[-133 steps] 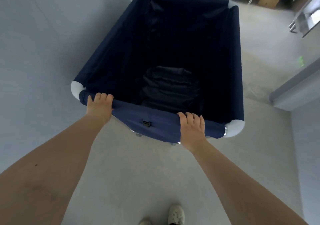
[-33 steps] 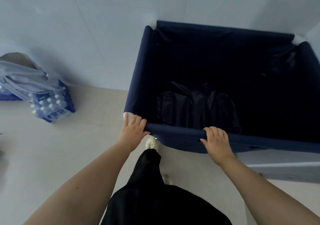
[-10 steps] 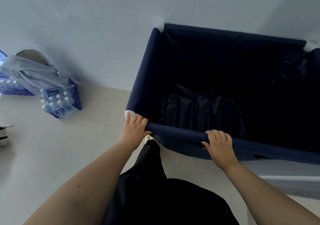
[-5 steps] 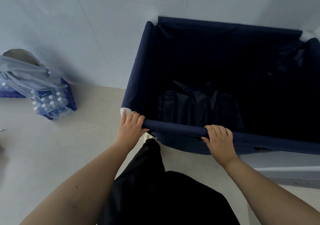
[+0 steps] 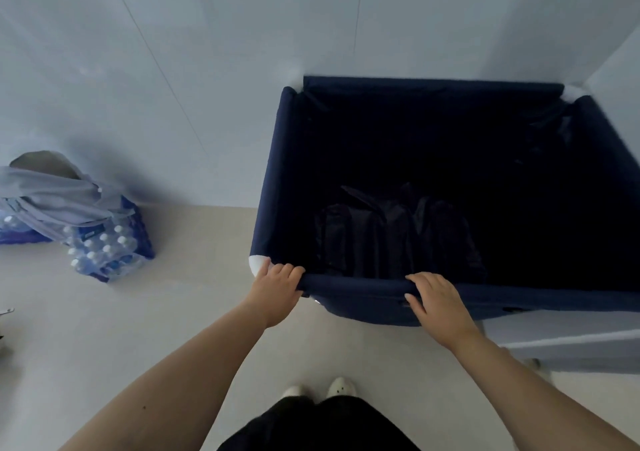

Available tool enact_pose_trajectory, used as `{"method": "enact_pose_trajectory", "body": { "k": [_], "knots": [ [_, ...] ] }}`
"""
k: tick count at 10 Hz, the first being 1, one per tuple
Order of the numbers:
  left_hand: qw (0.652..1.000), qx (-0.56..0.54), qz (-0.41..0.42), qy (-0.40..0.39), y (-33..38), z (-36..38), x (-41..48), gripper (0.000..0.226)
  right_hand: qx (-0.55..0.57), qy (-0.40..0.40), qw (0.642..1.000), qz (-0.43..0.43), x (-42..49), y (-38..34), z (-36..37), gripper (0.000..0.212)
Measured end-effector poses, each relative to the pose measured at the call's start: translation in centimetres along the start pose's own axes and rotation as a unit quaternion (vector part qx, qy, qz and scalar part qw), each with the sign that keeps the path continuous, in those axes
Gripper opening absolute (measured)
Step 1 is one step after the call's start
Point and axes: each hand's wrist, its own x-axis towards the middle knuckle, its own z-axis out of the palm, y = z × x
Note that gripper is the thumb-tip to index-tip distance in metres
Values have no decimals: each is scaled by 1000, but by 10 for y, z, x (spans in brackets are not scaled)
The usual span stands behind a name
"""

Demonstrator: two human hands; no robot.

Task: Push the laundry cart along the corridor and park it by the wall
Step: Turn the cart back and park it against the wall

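The laundry cart (image 5: 273,180) is a deep navy fabric bin with white corner caps. Its far side stands against the pale wall (image 5: 346,27). A dark folded cloth (image 5: 381,235) lies at its bottom. My left hand (image 5: 275,291) grips the near rim right beside the near-left corner cap. About a hand's length to the right, my right hand (image 5: 440,303) holds the same rim, fingers over the top and thumb below. Both arms are stretched forward.
A shrink-wrapped pack of water bottles (image 5: 107,249) sits on the floor to the left by the wall, with a grey cloth (image 5: 52,190) draped over it. A low white ledge (image 5: 571,339) adjoins the cart's right side. My white shoes (image 5: 320,386) stand together behind the cart.
My raised black-trousered leg has come down, and both feet now stand side by side. The cart stays against the wall. Both hands keep their places on the rim.
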Motion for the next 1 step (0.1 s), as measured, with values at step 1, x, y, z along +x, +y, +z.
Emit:
{"method": "enact_pose_trajectory", "body": {
  "k": [1],
  "knots": [
    [996,-25,-11,-83,-1,-27,11,39,3,-49,998,37,12,-11,-16,35]
  ]
}}
